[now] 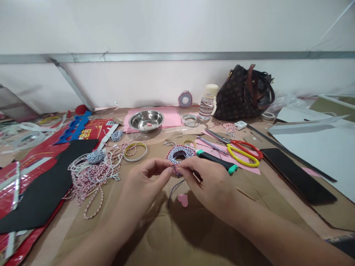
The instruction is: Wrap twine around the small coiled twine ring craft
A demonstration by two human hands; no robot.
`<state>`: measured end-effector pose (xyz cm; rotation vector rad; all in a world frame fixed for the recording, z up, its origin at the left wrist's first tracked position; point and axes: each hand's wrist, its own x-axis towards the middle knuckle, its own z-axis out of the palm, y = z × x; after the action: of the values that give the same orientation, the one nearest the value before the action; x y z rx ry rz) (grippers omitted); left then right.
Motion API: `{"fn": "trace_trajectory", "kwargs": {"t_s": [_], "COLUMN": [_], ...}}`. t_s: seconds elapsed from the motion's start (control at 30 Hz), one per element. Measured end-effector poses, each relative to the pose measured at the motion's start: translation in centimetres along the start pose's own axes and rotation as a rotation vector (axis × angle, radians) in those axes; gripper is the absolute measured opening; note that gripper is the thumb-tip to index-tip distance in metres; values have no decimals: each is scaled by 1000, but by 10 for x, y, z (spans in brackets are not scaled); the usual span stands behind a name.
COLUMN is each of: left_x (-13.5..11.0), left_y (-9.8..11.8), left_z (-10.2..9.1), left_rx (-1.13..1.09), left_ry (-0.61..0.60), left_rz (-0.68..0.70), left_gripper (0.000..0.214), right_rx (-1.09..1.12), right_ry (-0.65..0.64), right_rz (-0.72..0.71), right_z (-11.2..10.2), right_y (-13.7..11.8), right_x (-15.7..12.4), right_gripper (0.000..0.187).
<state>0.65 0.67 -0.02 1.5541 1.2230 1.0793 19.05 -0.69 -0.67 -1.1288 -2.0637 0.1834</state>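
A ring wrapped in blue-white and red-white cord [178, 152] is held up in front of me, its near edge between my fingertips. My left hand [151, 181] pinches that edge from the left. My right hand [206, 181] pinches close beside it, the two sets of fingertips almost meeting. From the pinch a dark blue cord end [172, 193] hangs down in a curve. Below it a small pink paper heart [183, 200] lies on the brown cardboard [155, 236]. My fingers hide the near part of the ring.
Loose cords [88, 173] lie in a tangle at left by a tape roll [134, 152]. Scissors [244, 151] and a black-green cutter [216, 161] lie right. Behind stand a metal bowl [146, 121], a bottle [206, 105] and a handbag [244, 94]. A phone [298, 175] lies far right.
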Motion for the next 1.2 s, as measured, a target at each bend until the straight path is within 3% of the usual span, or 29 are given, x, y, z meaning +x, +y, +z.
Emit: {"fn": "trace_trajectory", "kwargs": {"t_s": [0.4,0.8,0.87,1.03,1.1,1.2], "left_x": [0,-8,-8,-8,-9,-8], "left_y": [-1,8,8,6,4,1], "left_z": [-1,-5,-4,-5,-6,-6], "left_rx": [14,321,335,397,422,389], "left_ry": [19,76,99,123,96,92], "left_rz": [-9,56,79,78,69,80], "left_gripper": [10,11,11,13,14,15], "right_rx": [-79,-194,-121,328,372,246], "right_ry": [-3,-9,-23,-82,-99,-73], "right_rz": [-8,-185,-92,313,330,258], "right_z": [1,1,1,3,3,3], "right_y": [1,0,-3,-11,-11,-9], "right_x": [-2,-7,-5,6,7,6], "right_gripper": [14,10,12,9,9,10]}}
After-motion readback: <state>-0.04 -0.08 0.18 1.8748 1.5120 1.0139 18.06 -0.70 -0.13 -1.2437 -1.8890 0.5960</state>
